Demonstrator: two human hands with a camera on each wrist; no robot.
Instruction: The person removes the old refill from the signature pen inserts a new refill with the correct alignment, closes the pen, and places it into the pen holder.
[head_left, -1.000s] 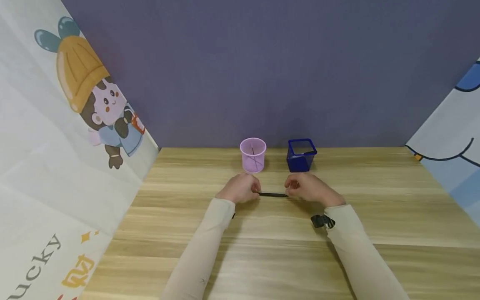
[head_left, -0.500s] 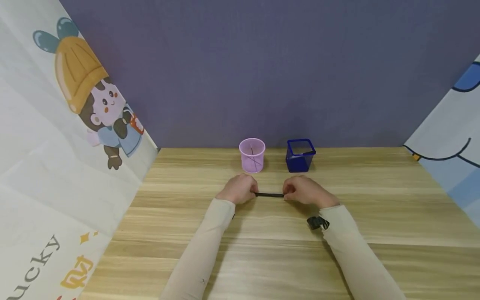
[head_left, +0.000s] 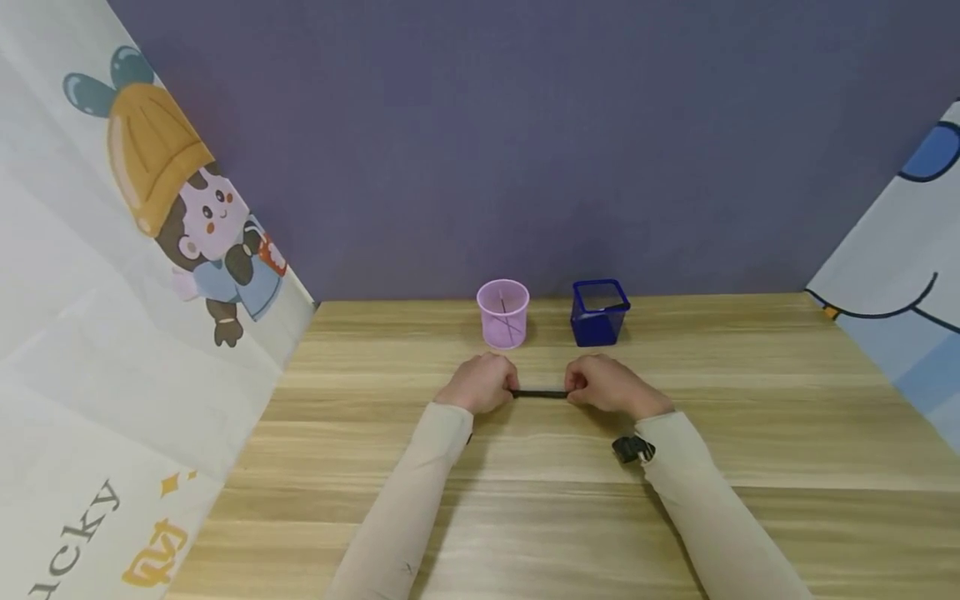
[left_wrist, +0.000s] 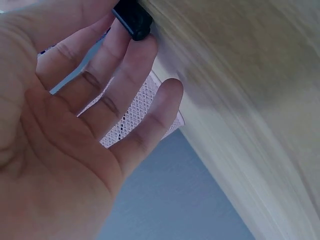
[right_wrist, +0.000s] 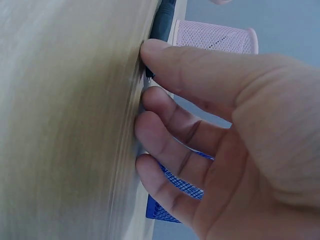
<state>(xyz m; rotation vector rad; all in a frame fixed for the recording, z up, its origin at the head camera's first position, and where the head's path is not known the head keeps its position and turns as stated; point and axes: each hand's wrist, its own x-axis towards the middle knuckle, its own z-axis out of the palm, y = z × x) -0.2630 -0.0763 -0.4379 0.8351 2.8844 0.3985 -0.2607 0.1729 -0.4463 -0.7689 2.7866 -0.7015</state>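
Pen (head_left: pixel 542 394), black and slim, lies level across the lower middle of the head frame, spanning the gap between two hands. Left hand (head_left: pixel 477 384), just left of the frame's middle, pinches one end with bent thumb and fingers; the left wrist view shows that blunt dark end at its top, while the little finger stands away from it. Right hand (head_left: pixel 611 387), right of the middle, pinches the other end; in the right wrist view the thumb lies along the barrel near the upper centre, a narrow tip sticks out below it, and the remaining fingers are curled loosely lower down. Whether the pen touches the wooden table (head_left: pixel 540 533) cannot be told.

Above the left hand in the head frame, a pink mesh cup (head_left: pixel 503 321) stands upright on the table. To its right, apart from it and above the right hand, stands a square blue mesh holder (head_left: pixel 597 325). Behind both rises a dark greyish-purple panel (head_left: pixel 525 133). A pale sheet with a cartoon figure (head_left: pixel 202 217) fills the left side; pale sleeves reach up from the bottom edge.
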